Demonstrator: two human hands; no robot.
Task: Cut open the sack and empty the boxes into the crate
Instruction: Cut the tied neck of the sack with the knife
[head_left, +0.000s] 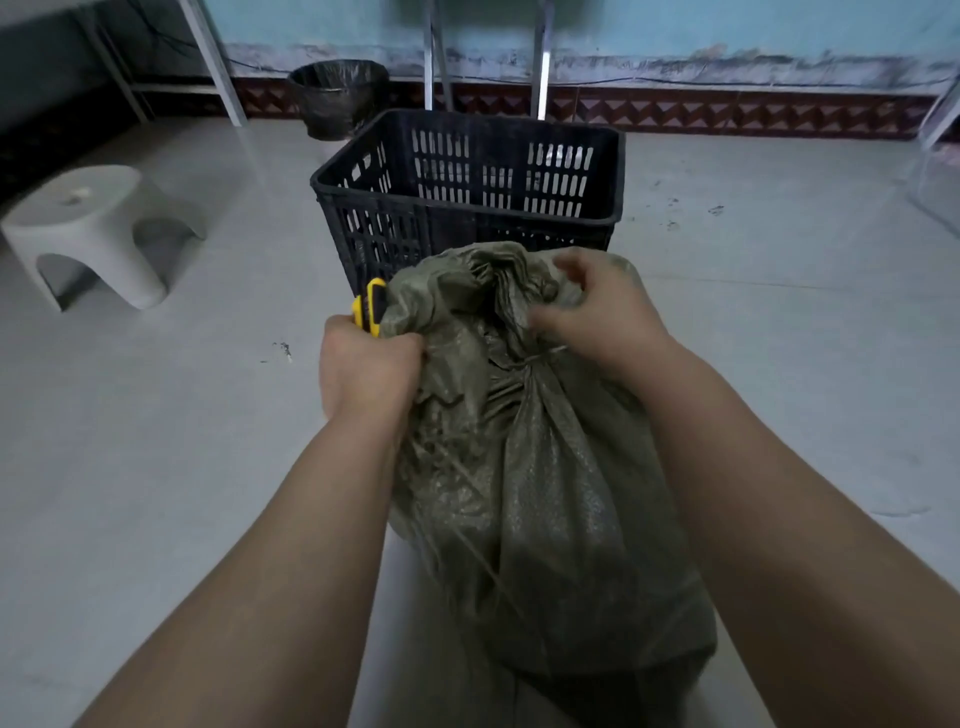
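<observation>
A grey-green woven sack (550, 499) stands on the floor in front of me, its neck tied with string below a bunched top. My left hand (366, 366) grips a yellow and black utility knife (370, 307) against the sack's left side. The blade is hidden. My right hand (597, 312) pinches the bunched fabric at the top of the sack. Just behind the sack stands a black slatted plastic crate (467, 171); what lies inside it is not visible. The boxes are hidden inside the sack.
A white plastic stool (88, 228) stands on the floor at the left. A black-lined waste bin (337, 96) stands by the wall behind the crate. Metal legs (543, 57) rise behind the crate. A pale tiled floor (779, 270) surrounds everything.
</observation>
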